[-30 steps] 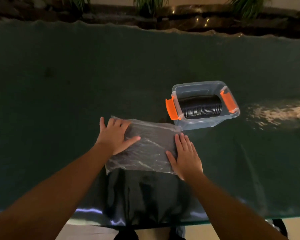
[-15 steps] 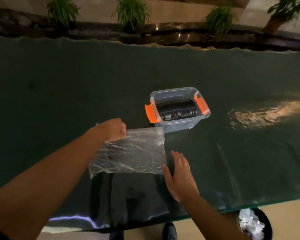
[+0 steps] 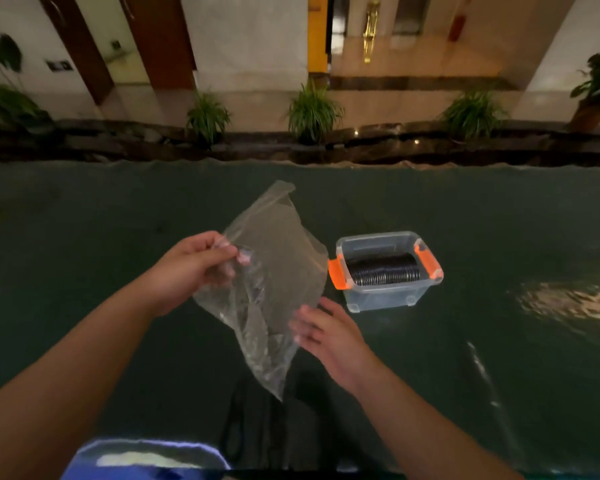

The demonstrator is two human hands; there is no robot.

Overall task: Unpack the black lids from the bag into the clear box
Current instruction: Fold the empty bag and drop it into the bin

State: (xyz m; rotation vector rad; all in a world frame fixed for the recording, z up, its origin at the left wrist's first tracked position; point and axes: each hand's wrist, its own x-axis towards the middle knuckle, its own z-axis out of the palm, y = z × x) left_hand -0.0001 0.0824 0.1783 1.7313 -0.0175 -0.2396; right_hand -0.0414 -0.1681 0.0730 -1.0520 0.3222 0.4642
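- Left hand (image 3: 191, 268) pinches the upper left edge of the crumpled clear plastic bag (image 3: 274, 285) between thumb and curled fingers, holding it up off the dark green glossy worktop (image 3: 84, 254); nothing shows inside the bag, and its lower corner hangs down toward the near edge.
- Right hand (image 3: 326, 332), fingers loosely spread and gripping nothing, sits at the bag's lower right edge; whether the fingertips touch the plastic cannot be told.
- Dark green glossy worktop fills the middle of the view from side to side, with light glare on its right part and a dark reflection near the near edge, below the bag.
- Behind the far edge runs a dark ledge with a row of green leafy potted plants (image 3: 312, 112), and beyond them pale walls with brown door panels (image 3: 160, 39).
- Clear rectangular plastic box with orange side clips (image 3: 388, 296) stands on the worktop right of centre, just to the right of the bag and apart from both hands; it is open at the top.
- Black round lids (image 3: 383, 270) lie inside the box as one row set on edge, packed face to face and spanning between the two orange clips.
- A blue and white shape (image 3: 146, 459) shows blurred at the near edge, lower left; what it is cannot be told.
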